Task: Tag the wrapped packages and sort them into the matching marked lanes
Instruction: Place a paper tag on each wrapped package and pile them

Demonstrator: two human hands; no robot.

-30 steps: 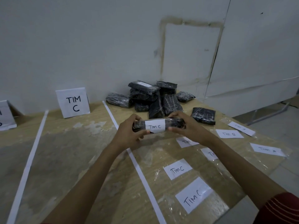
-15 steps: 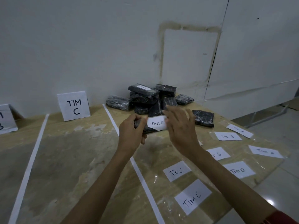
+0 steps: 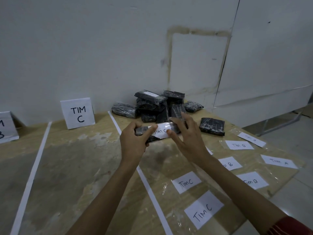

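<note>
The wrapped package [image 3: 141, 131] I'm tagging is held up off the surface [image 3: 76, 167], just in front of the pile of packages [image 3: 150, 106], with its Tim C tag [image 3: 160, 131] facing me. My left hand [image 3: 133, 145] grips its left end, fingers curled round it. My right hand [image 3: 188, 139] is spread, fingers nearly straight, with the thumb pressing the tag's right edge. The TIM C sign [image 3: 77, 113] stands well to the left, beyond the white tape line [image 3: 149, 184]. Loose tags [image 3: 204, 210] lie to the right.

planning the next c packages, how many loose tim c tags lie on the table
2: the large Tim C tag nearest the camera, right of the tape line, and the smaller Tim C tag just beyond it. A slip behind the right hand is unreadable.
</note>
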